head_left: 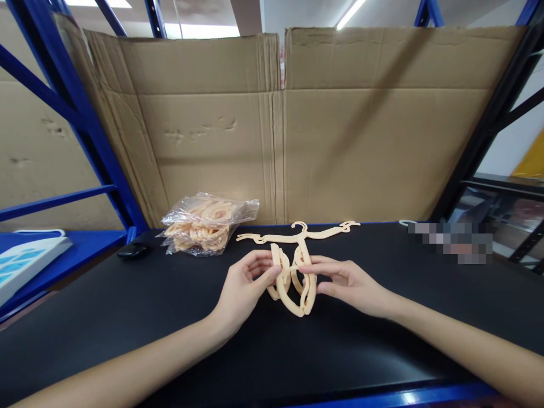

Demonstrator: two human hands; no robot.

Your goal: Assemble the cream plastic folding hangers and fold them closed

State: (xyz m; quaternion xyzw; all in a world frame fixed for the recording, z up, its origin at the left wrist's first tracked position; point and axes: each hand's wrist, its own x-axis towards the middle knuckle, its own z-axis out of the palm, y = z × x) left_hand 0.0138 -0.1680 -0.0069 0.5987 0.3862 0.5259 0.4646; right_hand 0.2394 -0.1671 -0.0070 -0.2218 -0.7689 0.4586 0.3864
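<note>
Between my two hands is a cream plastic folding hanger [304,303], its arms folded in toward each other just above the black tabletop. My left hand [245,279] pinches its left side between thumb and fingers. On its right side, my right hand [351,283] grips with the fingers at the front and the thumb lower down. Just behind lies a second cream hanger [325,232], spread out flat with its hook pointing away from me. The held hanger overlaps its middle in this view.
Clear plastic bags of folded cream hangers [208,224] lie at the back left, with a black computer mouse [132,250] beside them. Cardboard sheets [204,136] stand along the back edge. Blue metal posts [100,153] frame the left, where a white tray [29,258] sits.
</note>
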